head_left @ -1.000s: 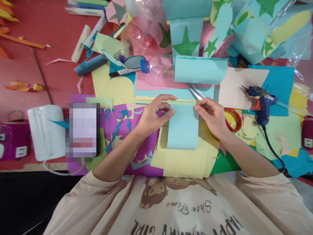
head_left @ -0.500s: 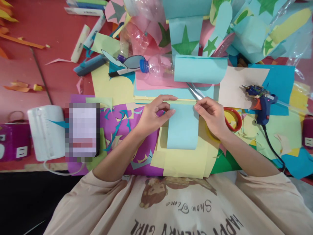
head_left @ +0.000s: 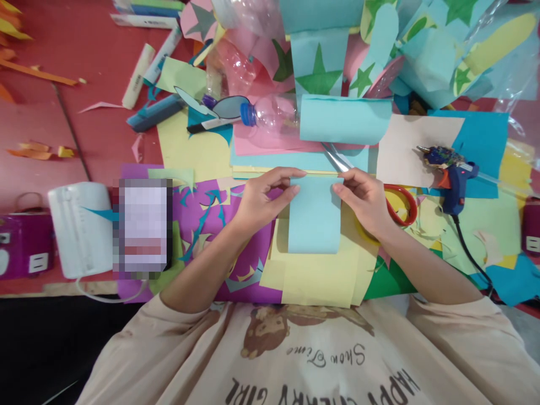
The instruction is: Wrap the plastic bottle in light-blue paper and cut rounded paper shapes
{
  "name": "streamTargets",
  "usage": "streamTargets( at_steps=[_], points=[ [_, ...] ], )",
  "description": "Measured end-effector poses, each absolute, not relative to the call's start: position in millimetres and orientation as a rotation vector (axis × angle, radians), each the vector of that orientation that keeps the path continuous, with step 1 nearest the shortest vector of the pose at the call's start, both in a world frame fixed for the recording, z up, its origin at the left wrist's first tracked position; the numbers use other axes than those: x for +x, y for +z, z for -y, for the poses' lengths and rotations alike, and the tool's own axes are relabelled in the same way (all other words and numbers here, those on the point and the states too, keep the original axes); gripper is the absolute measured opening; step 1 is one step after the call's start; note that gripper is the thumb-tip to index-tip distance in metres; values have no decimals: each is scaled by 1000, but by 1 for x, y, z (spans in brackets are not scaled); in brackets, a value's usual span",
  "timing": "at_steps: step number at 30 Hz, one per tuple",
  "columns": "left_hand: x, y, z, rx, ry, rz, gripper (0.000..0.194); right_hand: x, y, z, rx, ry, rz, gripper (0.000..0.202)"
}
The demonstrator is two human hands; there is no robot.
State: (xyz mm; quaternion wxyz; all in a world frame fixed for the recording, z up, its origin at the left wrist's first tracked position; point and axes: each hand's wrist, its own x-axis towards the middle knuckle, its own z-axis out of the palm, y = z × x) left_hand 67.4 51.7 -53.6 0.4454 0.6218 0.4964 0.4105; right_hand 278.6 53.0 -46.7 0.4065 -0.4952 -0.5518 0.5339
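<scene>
A light blue strip of paper (head_left: pixel 314 219) hangs between my hands over a stack of pale yellow paper (head_left: pixel 316 281). My left hand (head_left: pixel 268 197) pinches its upper left corner between thumb and fingers. At the upper right corner, my right hand (head_left: pixel 365 199) grips it the same way. Just beyond lies a plastic bottle (head_left: pixel 274 115) with a blue cap, its lower part wrapped in light blue paper (head_left: pixel 346 118). Scissors with red and yellow handles (head_left: pixel 403 207) rest partly under my right hand, blades pointing away to the left.
A blue hot glue gun (head_left: pixel 455 180) with a black cord lies at the right. On the left are a blurred phone (head_left: pixel 145 225), a white device (head_left: pixel 82 228) and several markers (head_left: pixel 139 76). Paper cut-outs with green stars (head_left: pixel 319 73) crowd the back. Scraps cover the purple sheet (head_left: pixel 253 287).
My fingers have closed on both upper corners of the blue paper strip. The strip has shifted up slightly, and my left hand's fingertips have drawn together onto it.
</scene>
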Motion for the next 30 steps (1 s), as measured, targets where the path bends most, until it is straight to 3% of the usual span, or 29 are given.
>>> streamTargets(
  at_steps=[30],
  points=[
    [66,-56,-52,1609,1023,-1207,23,280,-49,-53,-1232,1364,1416,19]
  ],
)
